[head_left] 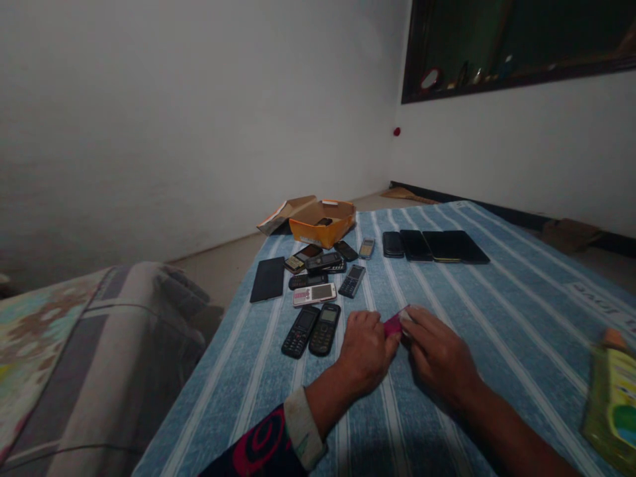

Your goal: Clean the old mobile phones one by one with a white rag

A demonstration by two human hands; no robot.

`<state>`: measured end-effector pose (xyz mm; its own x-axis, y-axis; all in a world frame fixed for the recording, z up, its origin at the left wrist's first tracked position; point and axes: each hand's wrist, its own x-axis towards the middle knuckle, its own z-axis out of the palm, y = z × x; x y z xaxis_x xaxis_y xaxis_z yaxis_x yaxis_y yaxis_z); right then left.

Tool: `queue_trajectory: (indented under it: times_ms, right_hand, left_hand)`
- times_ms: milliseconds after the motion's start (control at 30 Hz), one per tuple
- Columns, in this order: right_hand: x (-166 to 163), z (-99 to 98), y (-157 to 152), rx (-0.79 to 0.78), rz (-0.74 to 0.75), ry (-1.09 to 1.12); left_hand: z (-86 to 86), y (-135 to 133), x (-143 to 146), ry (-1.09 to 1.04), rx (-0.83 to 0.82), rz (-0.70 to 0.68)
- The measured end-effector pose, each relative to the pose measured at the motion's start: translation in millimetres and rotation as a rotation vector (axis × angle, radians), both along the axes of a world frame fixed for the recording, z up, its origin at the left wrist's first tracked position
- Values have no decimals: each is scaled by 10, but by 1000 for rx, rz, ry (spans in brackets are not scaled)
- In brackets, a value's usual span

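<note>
well, the small pink piece (392, 325) sits low over the striped cloth (268, 344), right of two dark keypad phones (324, 329), between the left hand (365, 351) and the right hand (440, 354); both have their fingers bent and clamped on it, one at each end. it looks light and thin, probably best pinched by its edges, though stiff or soft i cannot tell with so much covered. farther off, slightly left, an orange box (318, 234) stands open with a dark phone (324, 222) inside and a cardboard flap (284, 216) spread leftward. near right, a see-through bottle (603, 404) seems to hold yellowish liquid.
</note>
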<state>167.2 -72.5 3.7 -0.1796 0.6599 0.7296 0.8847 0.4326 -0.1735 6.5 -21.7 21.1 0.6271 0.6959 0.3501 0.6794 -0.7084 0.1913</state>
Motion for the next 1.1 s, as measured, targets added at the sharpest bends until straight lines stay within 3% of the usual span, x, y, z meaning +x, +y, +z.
queue_trajectory:
  times_ms: [267,633,933,1100]
  right_hand:
    - [-73,14,-19,46,103,61]
    - [126,-87,192,18,44,106]
    - [155,-104,246,-24,-30,270]
    - [24,-126,184,9,5,160]
  left_hand:
    - [-115,19,-43,-224,-61,-109]
    - [-60,8,-13,-316,-202,-69]
    - [-100,13,-15,-323,-170,-99]
    - [-105,33,-7,-353,-144,-105]
